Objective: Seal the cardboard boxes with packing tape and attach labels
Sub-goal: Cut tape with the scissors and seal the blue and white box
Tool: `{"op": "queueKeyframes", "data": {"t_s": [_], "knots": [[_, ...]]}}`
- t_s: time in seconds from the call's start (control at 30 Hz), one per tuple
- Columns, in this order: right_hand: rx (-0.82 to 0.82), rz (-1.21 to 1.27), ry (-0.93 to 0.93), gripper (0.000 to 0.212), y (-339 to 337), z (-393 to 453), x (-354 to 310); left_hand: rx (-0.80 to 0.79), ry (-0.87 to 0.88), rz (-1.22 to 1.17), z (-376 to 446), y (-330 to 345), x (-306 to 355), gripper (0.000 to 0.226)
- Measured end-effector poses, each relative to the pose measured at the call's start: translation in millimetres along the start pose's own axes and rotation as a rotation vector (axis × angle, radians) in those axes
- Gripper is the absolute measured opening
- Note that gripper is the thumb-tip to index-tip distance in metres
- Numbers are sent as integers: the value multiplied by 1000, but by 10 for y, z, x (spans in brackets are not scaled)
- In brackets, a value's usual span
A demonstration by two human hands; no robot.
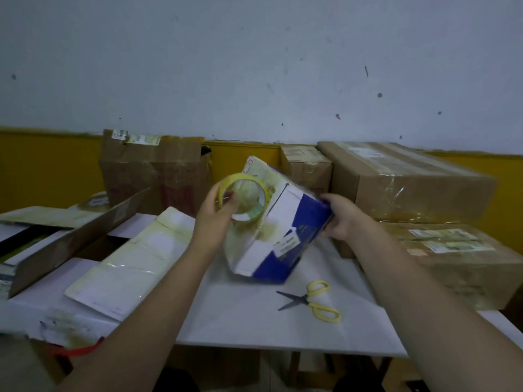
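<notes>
Yellow-handled scissors are lying open on the table. Beyond them, the blue-and-white box is sitting tilted on one corner, closed, contents hidden, long axis leaning up-left. The right hand is gripping its far side; the left hand, fingers curled through the core, is holding the tape roll against it.

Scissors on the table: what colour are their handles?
Yellow handles, with dark blades; the scissors show clearly in the head view.
</notes>
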State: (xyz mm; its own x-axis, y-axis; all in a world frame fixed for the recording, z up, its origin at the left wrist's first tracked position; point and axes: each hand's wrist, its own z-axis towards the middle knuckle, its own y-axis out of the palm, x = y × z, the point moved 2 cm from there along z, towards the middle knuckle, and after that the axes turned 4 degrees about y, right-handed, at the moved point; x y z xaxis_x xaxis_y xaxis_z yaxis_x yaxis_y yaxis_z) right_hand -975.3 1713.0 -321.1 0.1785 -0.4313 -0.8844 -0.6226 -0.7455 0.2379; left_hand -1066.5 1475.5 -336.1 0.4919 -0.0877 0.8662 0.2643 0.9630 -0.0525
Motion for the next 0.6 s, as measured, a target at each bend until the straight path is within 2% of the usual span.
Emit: {"op": "queueKeyframes", "data": {"t_s": [0.07,0.13,0.27,0.37,0.43,0.5,0.6], "knots": [[1,27,36,22,-6,76,224,96,-115,-197,-80,22,-97,39],[-9,-112,-15,16,29,118,417,136,-217,-322,-82,70,-177,32],[101,-343,-230,13,22,167,326,175,-230,-244,-13,143,-172,23],[257,-496,-411,25,-136,163,-28,138,-193,-154,28,212,-203,22],[271,-601,-445,26,-178,60,-241,123,-192,-128,57,255,-249,22],[320,-818,-451,34,-193,-77,-436,118,-213,-149,72,302,-276,22],[299,-959,-631,34,-190,-173,-661,102,-269,-170,80,396,-311,25]]}}
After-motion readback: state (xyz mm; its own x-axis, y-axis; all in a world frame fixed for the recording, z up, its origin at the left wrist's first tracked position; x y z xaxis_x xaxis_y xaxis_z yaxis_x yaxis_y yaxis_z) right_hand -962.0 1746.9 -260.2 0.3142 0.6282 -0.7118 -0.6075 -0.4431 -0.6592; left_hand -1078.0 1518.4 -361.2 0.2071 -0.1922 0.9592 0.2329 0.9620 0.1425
